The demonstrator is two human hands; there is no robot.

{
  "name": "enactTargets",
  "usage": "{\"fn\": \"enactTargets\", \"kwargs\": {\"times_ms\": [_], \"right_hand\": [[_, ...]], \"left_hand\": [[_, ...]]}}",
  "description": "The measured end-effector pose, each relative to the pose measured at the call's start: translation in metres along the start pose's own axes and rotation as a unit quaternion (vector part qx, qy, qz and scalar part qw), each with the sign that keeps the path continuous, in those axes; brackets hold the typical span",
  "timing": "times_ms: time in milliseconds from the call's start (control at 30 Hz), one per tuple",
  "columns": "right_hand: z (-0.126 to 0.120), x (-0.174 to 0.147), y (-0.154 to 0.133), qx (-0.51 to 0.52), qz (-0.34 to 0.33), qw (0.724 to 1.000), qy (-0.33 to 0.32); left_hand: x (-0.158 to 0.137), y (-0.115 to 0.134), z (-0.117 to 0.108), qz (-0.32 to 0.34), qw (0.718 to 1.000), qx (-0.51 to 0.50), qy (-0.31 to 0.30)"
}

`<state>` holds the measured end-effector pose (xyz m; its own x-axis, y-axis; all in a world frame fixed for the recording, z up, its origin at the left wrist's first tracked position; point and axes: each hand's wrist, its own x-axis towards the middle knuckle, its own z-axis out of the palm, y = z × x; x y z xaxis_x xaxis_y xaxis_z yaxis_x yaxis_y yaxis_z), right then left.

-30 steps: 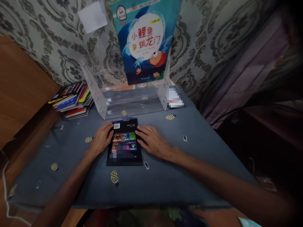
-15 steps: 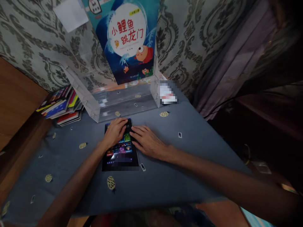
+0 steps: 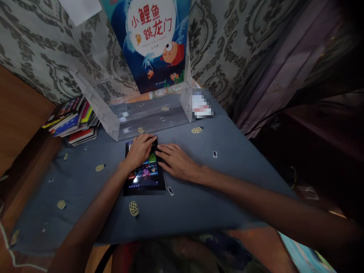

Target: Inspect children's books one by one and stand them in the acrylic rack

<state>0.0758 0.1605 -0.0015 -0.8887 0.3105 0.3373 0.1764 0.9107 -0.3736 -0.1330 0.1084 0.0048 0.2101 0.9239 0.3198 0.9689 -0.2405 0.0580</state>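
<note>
A thin black book (image 3: 145,186) with small colourful pictures on its cover lies closed on the blue tablecloth. My left hand (image 3: 139,150) rests across the upper part of the cover, fingers stretched out, and hides some of the pictures. Along the right edge of the book is my right hand (image 3: 179,162), palm down and fingers spread, its fingertips at the cover's edge. Neither hand grips anything. Just behind the book stands a clear acrylic stand (image 3: 113,127). A large blue picture book (image 3: 155,49) with a cartoon fish leans upright on it.
A pile of books (image 3: 74,121) lies at the table's left back. A blurred-out white packet (image 3: 201,106) sits right of the stand. Patterned curtain (image 3: 216,41) hangs behind. The tablecloth (image 3: 204,204) has pineapple prints, and a white cable (image 3: 13,254) runs at lower left.
The camera view has tipped down a little, so everything sits slightly higher in the picture. Both hands stay at the black book, with hardly any shift in their fingers.
</note>
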Motion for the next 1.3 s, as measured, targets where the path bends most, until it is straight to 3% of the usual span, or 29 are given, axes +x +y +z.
{"fn": "enactTargets", "kwargs": {"times_ms": [600, 933, 1300], "right_hand": [[0.009, -0.002, 0.009, 0.026, 0.01, 0.999, 0.022], [0.013, -0.001, 0.01, 0.026, 0.03, 0.999, 0.031], [0.013, -0.004, 0.011, 0.026, 0.023, 0.999, 0.038]], "left_hand": [[-0.019, 0.004, -0.006, 0.043, 0.994, -0.097, 0.001], [-0.046, 0.03, -0.022, 0.039, 0.993, -0.113, -0.001], [-0.092, 0.07, -0.044, 0.058, 0.984, -0.162, -0.046]]}}
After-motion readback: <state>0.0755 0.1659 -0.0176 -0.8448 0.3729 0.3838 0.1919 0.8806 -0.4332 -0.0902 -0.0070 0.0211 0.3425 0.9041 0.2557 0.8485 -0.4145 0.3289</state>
